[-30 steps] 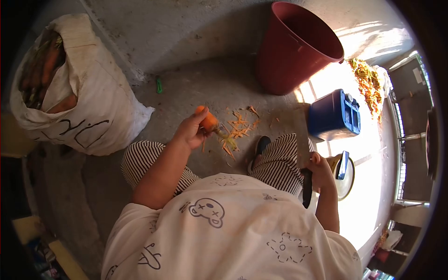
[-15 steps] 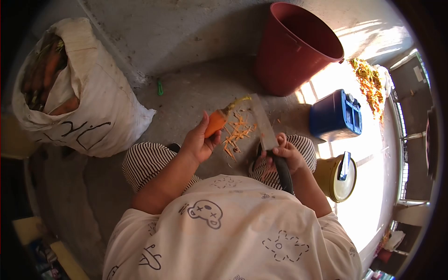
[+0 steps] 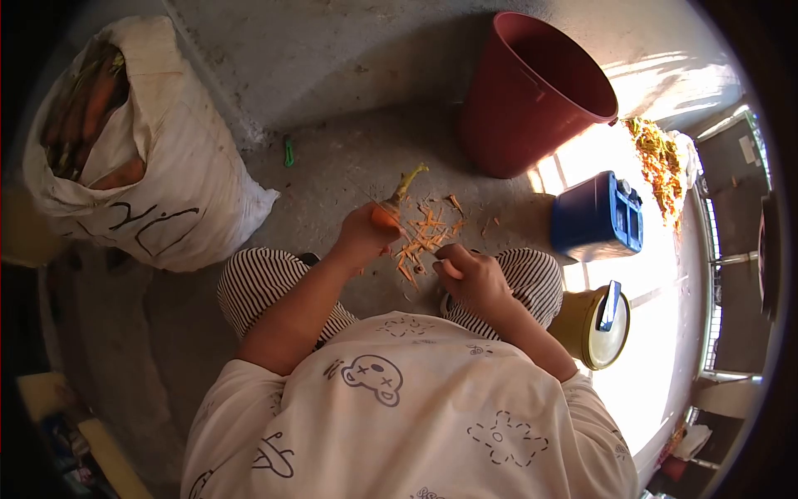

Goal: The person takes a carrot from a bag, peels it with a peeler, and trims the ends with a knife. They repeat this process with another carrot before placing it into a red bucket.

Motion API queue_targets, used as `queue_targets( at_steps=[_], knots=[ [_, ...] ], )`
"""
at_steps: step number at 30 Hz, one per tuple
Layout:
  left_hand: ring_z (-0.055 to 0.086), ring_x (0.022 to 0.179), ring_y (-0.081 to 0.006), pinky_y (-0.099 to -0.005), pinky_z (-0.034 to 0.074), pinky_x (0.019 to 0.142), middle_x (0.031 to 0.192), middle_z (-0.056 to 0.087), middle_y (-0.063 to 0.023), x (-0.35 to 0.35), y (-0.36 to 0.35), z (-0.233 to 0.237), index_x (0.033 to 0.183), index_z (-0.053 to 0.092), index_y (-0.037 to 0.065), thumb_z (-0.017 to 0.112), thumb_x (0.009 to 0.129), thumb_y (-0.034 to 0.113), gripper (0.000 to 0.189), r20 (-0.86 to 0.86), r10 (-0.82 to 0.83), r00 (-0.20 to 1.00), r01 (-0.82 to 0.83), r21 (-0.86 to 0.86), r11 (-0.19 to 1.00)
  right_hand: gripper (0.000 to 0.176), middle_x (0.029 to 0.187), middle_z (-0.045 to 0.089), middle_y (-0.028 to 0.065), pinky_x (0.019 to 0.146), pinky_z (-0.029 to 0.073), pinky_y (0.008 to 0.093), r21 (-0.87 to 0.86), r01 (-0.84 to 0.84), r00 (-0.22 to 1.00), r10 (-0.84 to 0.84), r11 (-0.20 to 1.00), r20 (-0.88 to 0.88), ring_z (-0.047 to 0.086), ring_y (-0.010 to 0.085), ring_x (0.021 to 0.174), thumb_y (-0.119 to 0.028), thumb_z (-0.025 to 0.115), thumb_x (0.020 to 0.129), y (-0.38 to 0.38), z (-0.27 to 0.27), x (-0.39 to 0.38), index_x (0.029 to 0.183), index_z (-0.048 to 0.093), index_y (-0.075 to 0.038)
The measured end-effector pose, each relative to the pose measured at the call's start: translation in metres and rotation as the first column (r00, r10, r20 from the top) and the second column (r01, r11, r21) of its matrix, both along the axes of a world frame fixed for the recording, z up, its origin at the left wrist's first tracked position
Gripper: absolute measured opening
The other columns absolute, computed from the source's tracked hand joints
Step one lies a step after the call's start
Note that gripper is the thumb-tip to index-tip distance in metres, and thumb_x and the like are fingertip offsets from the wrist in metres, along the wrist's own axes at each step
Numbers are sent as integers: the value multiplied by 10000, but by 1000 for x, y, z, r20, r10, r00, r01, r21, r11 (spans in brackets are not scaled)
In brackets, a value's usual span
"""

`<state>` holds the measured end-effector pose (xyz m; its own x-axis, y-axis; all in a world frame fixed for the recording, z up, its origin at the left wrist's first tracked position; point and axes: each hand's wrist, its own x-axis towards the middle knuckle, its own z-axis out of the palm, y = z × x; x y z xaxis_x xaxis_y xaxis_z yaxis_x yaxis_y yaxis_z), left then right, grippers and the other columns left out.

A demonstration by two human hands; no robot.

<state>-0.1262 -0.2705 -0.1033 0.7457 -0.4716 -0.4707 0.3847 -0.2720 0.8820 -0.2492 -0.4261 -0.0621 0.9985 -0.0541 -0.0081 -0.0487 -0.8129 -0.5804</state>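
Note:
My left hand is wrapped round an orange carrot, whose yellow-green stem stub points away from me. In my right hand is a knife, its handle mostly hidden in the closed fingers. The blade is seen nearly edge-on as a thin line running up and left, crossing the carrot near its stem end. Orange carrot shavings lie scattered on the floor under both hands, between my striped knees.
At left stands a white sack of carrots. A tall red bin is at the back right, with a blue jerrycan and a yellowish lidded bucket nearer. A green object lies on the floor; a heap of trimmings is far right.
My right hand has turned over and brought the knife left, from upright and apart to across the carrot. My left hand has tilted the carrot, its stem now more upright.

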Motion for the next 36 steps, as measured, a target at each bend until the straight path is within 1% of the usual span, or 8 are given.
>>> queue_targets(
  at_steps=[3,7,15,18,21,24,27,36],
  knots=[
    [587,672,-206,-301,463,607,704,589,-98,2,2,-23,795,558,25,668,592,191,285,303,-78,950,9,221,975,145,645,567,95,486,458,372,-88,-53,994,61,995,94,568,271,545,-213,487,792,9,-4,1,884,504,-101],
    [569,620,-139,-267,451,557,705,594,-65,3,3,-28,786,554,12,653,603,116,232,410,-142,901,18,291,957,151,647,562,98,469,453,378,-130,-50,995,61,990,83,569,273,541,-203,483,792,13,-4,-1,910,496,-110],
    [597,723,-249,-302,461,634,728,604,-128,-5,1,-19,786,560,17,656,588,166,266,551,-415,724,112,499,859,97,662,564,149,547,442,423,-104,-48,986,30,993,-163,572,330,617,-129,464,767,18,-11,11,854,465,-87],
    [573,775,-315,-366,461,689,828,595,-161,-14,-4,-23,879,557,28,648,589,219,359,395,-378,838,112,553,825,84,661,563,172,584,437,428,-40,25,976,-33,999,-213,568,345,646,-124,464,762,18,-20,27,825,459,-69],
    [597,688,-265,-315,463,623,736,599,-143,-27,-16,-2,867,543,-3,652,595,156,334,652,-279,705,43,354,934,95,639,559,179,576,442,421,-21,31,990,-34,999,-135,567,352,639,-135,471,766,0,-92,34,823,469,-60],
    [578,582,-196,-303,457,535,700,581,-108,-7,-2,-31,901,526,-9,645,621,125,332,710,-130,692,-2,182,983,105,605,552,173,542,448,411,81,138,988,-132,987,-74,560,355,599,-146,472,777,-11,-77,45,836,479,-60],
    [516,507,-126,-272,420,446,660,532,-60,-3,7,-24,858,517,-6,624,653,95,252,263,-78,962,45,130,991,115,566,543,157,506,451,400,174,65,993,-82,983,90,556,340,549,-160,473,787,-5,-54,38,845,490,-63],
    [424,435,-97,-241,328,379,578,475,-28,-1,-2,-4,725,504,22,582,682,66,100,-51,24,998,-20,74,997,143,650,571,107,465,453,358,-65,-81,981,91,995,171,571,276,547,-163,510,765,18,-24,15,892,509,-97]
  ],
)
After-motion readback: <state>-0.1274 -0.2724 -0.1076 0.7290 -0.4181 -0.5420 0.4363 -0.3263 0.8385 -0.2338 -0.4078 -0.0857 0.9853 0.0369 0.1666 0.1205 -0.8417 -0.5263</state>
